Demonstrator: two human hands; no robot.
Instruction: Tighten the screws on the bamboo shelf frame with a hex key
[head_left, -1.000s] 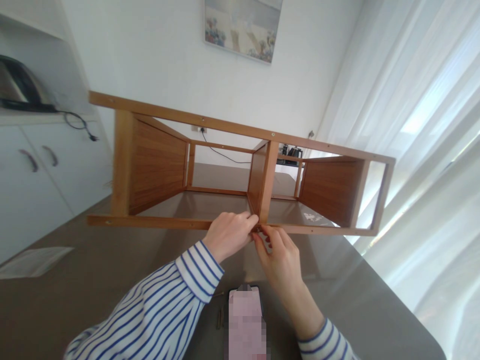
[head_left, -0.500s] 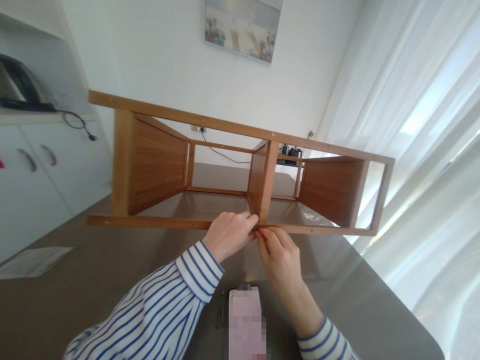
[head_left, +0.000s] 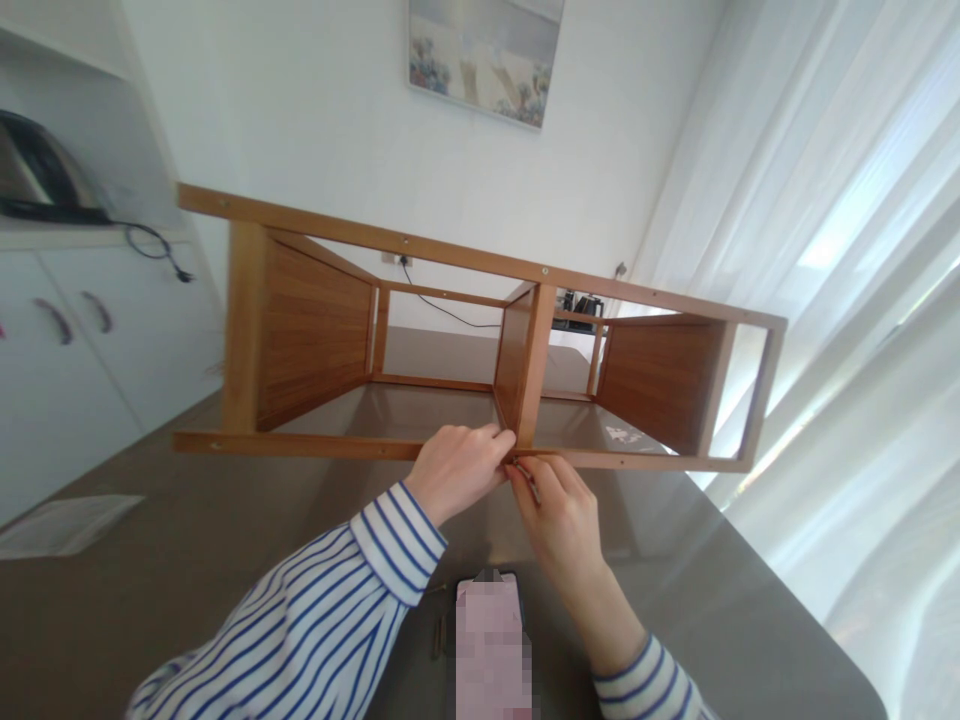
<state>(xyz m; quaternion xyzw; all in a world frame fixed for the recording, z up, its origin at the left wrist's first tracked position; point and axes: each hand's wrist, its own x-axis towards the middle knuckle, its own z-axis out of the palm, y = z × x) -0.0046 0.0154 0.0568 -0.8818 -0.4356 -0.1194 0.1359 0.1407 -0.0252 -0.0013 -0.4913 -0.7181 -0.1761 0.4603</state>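
Observation:
A wooden shelf unit [head_left: 472, 258] lies on its side across the grey table [head_left: 652, 560], its open bays facing me. My left hand [head_left: 461, 465] is closed around the joint where the middle shelf [head_left: 531, 370] meets the lower rail [head_left: 300, 444]. Just right of it, my right hand [head_left: 561, 505] has thumb and forefinger pinched together against the front of that rail. Whatever small piece lies between those fingertips is too hidden to name. Small screw or bolt heads dot the upper rail.
Close to me lies a phone [head_left: 489, 640] with a blurred screen, beside small thin metal pieces [head_left: 438, 637]. A clear plastic bag [head_left: 71, 525] rests at the left, white scraps [head_left: 624, 435] behind the frame. A kettle [head_left: 45, 170] stands on the left counter; curtains [head_left: 870, 300] hang right.
My right thumb and fingers have shifted slightly at the rail. My left hand and the shelf unit look almost the same.

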